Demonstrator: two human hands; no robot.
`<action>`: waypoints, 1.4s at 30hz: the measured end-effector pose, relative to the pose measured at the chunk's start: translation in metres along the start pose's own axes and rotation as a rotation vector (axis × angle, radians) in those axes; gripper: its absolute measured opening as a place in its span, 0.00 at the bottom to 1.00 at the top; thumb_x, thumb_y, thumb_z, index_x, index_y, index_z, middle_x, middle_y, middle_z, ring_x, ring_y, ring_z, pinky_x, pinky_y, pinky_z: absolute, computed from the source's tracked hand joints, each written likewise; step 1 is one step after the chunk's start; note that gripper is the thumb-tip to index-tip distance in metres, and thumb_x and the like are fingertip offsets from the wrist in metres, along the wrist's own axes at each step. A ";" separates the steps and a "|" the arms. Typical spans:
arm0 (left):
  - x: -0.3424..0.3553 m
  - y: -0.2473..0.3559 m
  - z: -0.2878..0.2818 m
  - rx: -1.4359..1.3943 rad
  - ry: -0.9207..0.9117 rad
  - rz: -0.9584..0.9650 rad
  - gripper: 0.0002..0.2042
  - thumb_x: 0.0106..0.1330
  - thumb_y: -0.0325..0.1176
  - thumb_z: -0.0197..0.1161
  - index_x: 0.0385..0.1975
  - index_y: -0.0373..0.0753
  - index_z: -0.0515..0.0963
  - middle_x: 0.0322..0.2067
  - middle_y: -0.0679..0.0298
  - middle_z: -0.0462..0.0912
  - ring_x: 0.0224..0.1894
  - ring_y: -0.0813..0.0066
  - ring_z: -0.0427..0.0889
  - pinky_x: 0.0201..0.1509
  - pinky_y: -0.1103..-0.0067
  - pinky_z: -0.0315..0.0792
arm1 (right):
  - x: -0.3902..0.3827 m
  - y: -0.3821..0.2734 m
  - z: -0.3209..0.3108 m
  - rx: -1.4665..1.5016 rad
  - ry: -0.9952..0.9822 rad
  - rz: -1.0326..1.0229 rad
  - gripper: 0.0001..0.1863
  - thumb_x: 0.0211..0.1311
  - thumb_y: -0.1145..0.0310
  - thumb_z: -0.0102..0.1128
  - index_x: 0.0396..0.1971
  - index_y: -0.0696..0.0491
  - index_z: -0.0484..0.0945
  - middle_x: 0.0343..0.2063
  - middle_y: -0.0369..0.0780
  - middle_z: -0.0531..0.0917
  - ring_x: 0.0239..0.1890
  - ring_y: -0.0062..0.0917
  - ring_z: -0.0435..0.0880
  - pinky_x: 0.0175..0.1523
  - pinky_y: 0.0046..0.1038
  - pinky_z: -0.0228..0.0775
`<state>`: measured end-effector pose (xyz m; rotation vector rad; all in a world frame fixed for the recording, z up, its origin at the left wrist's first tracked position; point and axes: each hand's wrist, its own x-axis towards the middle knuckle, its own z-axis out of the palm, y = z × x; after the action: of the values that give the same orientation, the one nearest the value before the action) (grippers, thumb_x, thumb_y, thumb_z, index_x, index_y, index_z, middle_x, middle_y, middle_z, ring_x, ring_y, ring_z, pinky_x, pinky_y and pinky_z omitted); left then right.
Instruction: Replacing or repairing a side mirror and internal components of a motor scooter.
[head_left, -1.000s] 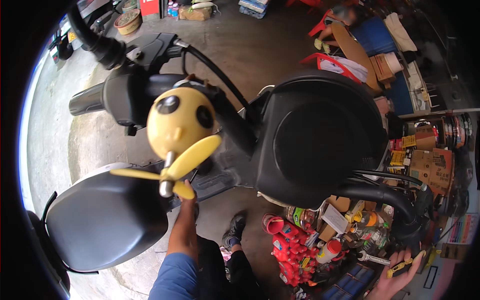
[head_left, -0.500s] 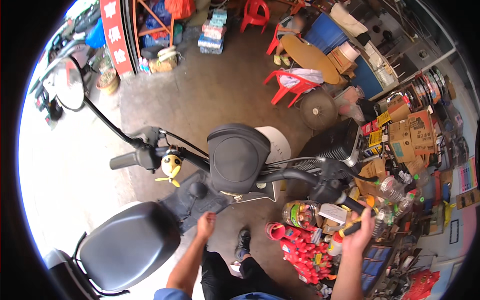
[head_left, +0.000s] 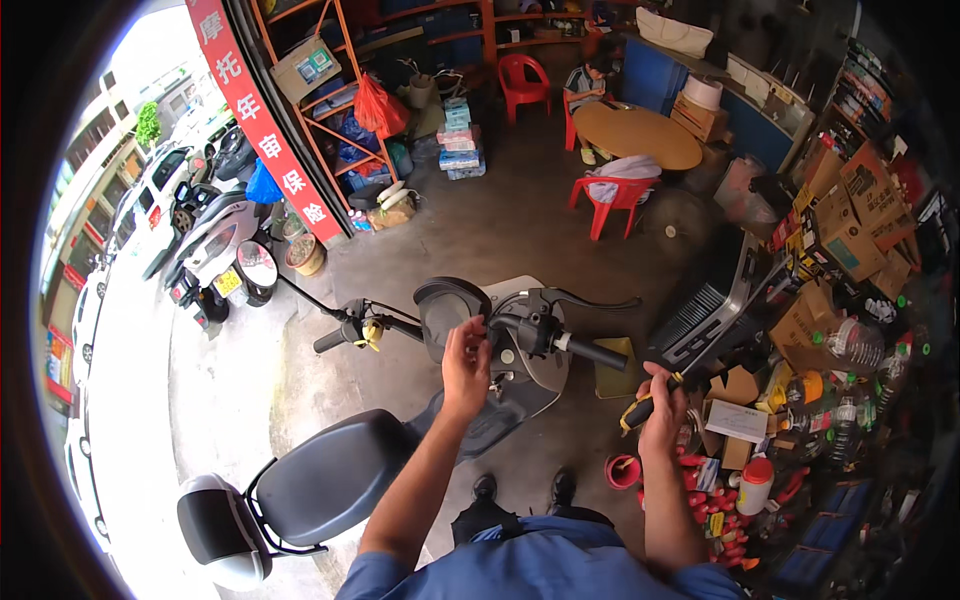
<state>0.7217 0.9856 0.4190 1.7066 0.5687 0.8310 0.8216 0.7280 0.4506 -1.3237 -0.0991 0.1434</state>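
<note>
A scooter stands before me, its black seat (head_left: 335, 480) at my left. My left hand (head_left: 465, 370) is raised at the near side of its black dash unit (head_left: 440, 305), fingers slightly bent and apart, with nothing visible in them. Whether the fingertips touch the dash is unclear. My right hand (head_left: 660, 410) is closed round the yellow-and-black handle of a screwdriver (head_left: 637, 412), whose long thin shaft points up and to the right. Just left of that hand, apart from it, is the scooter's right handlebar grip (head_left: 597, 352).
A black ribbed case (head_left: 705, 300) stands beyond my right hand. Cardboard boxes (head_left: 835, 230), plastic bottles (head_left: 855, 345) and red containers (head_left: 715, 515) crowd the right side. A person (head_left: 588, 95) sits by the round table (head_left: 640, 137), near a red chair (head_left: 612, 200). Parked scooters (head_left: 215, 245) line the left.
My left hand has risen from beside the footboard to the dash. The right hand, still holding the screwdriver, has come away from the handlebar grip. The view has tilted up, showing more of the room.
</note>
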 end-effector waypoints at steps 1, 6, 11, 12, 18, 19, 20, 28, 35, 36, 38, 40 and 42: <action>0.008 0.004 0.004 0.093 0.025 0.065 0.14 0.63 0.22 0.56 0.49 0.36 0.71 0.39 0.63 0.75 0.37 0.76 0.76 0.39 0.80 0.72 | 0.001 0.005 -0.012 0.017 -0.008 0.007 0.16 0.66 0.62 0.52 0.42 0.59 0.78 0.23 0.32 0.72 0.28 0.14 0.70 0.33 0.16 0.61; -0.004 -0.006 0.017 0.154 0.065 0.060 0.16 0.63 0.22 0.55 0.51 0.38 0.71 0.41 0.66 0.73 0.41 0.79 0.75 0.43 0.81 0.71 | -0.004 0.049 -0.073 -0.093 -0.024 0.191 0.12 0.64 0.62 0.54 0.34 0.55 0.80 0.21 0.33 0.73 0.26 0.16 0.71 0.33 0.18 0.61; -0.038 -0.021 0.014 0.103 0.124 -0.106 0.14 0.65 0.25 0.56 0.49 0.35 0.71 0.38 0.64 0.76 0.39 0.79 0.76 0.40 0.82 0.71 | -0.004 0.072 -0.082 0.005 -0.121 0.338 0.10 0.62 0.64 0.56 0.32 0.55 0.80 0.21 0.33 0.74 0.25 0.16 0.72 0.31 0.19 0.62; -0.043 -0.019 0.014 0.059 0.097 -0.152 0.12 0.66 0.26 0.56 0.48 0.35 0.71 0.37 0.64 0.77 0.38 0.79 0.76 0.39 0.82 0.71 | -0.002 0.077 -0.080 0.046 -0.134 0.402 0.09 0.61 0.65 0.57 0.32 0.56 0.80 0.22 0.33 0.75 0.27 0.16 0.73 0.32 0.18 0.62; -0.083 -0.007 0.037 -0.105 -0.254 -0.493 0.10 0.69 0.34 0.55 0.44 0.34 0.73 0.37 0.66 0.79 0.39 0.80 0.76 0.43 0.81 0.70 | 0.015 0.105 -0.036 0.124 -0.281 0.496 0.10 0.61 0.63 0.59 0.33 0.55 0.79 0.23 0.33 0.75 0.28 0.15 0.72 0.35 0.18 0.62; -0.089 -0.007 0.042 -0.119 -0.349 -0.553 0.11 0.70 0.34 0.55 0.45 0.34 0.73 0.39 0.65 0.79 0.41 0.79 0.77 0.45 0.80 0.70 | 0.016 0.104 -0.025 0.137 -0.326 0.472 0.09 0.61 0.65 0.60 0.33 0.56 0.79 0.24 0.33 0.76 0.28 0.15 0.73 0.34 0.18 0.62; -0.094 -0.011 0.046 -0.120 -0.350 -0.557 0.11 0.70 0.34 0.55 0.45 0.34 0.73 0.39 0.65 0.79 0.41 0.79 0.77 0.45 0.80 0.70 | 0.018 0.101 -0.018 0.079 -0.343 0.557 0.10 0.61 0.63 0.60 0.32 0.55 0.79 0.25 0.32 0.76 0.30 0.14 0.73 0.37 0.18 0.62; -0.064 -0.043 0.102 0.016 -0.624 -0.409 0.18 0.70 0.39 0.53 0.52 0.32 0.71 0.44 0.57 0.79 0.49 0.72 0.76 0.53 0.75 0.69 | 0.010 0.152 -0.005 -0.294 -0.643 0.246 0.19 0.62 0.56 0.59 0.44 0.56 0.75 0.35 0.43 0.80 0.41 0.23 0.80 0.41 0.30 0.71; -0.033 -0.052 0.135 0.469 -0.616 -0.321 0.12 0.60 0.32 0.54 0.41 0.33 0.75 0.32 0.51 0.81 0.37 0.58 0.82 0.38 0.69 0.74 | 0.060 0.185 -0.029 -0.704 -1.168 -0.058 0.16 0.53 0.62 0.66 0.39 0.54 0.75 0.35 0.44 0.81 0.37 0.34 0.82 0.39 0.33 0.73; -0.039 -0.053 0.132 0.435 -0.577 -0.387 0.10 0.60 0.32 0.54 0.38 0.34 0.75 0.31 0.52 0.81 0.35 0.59 0.82 0.35 0.69 0.73 | 0.071 0.186 -0.033 -0.585 -1.167 0.153 0.15 0.51 0.62 0.67 0.35 0.54 0.76 0.27 0.41 0.81 0.31 0.32 0.82 0.37 0.32 0.72; -0.050 -0.070 0.125 0.530 -0.578 -0.448 0.07 0.59 0.31 0.53 0.33 0.37 0.75 0.26 0.56 0.80 0.31 0.61 0.82 0.30 0.70 0.72 | 0.105 0.202 -0.050 -0.550 -1.157 0.247 0.09 0.58 0.69 0.62 0.35 0.57 0.76 0.28 0.38 0.82 0.30 0.19 0.79 0.37 0.24 0.71; -0.067 -0.062 0.127 0.449 -0.475 -0.671 0.07 0.60 0.32 0.53 0.33 0.38 0.76 0.28 0.56 0.80 0.32 0.60 0.82 0.32 0.70 0.73 | 0.151 0.203 -0.048 -0.506 -1.041 0.310 0.06 0.60 0.70 0.60 0.31 0.57 0.76 0.24 0.35 0.80 0.27 0.17 0.77 0.35 0.21 0.70; -0.096 -0.053 0.118 0.535 -0.449 -0.684 0.09 0.61 0.31 0.50 0.34 0.37 0.76 0.25 0.59 0.78 0.29 0.66 0.79 0.31 0.73 0.72 | 0.186 0.221 -0.042 -0.452 -0.945 0.326 0.06 0.60 0.69 0.58 0.29 0.56 0.77 0.21 0.36 0.79 0.24 0.20 0.78 0.33 0.23 0.69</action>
<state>0.7528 0.8573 0.3273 1.8993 1.0325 -0.2145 1.0013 0.7701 0.2237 -1.6150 -0.7501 1.0704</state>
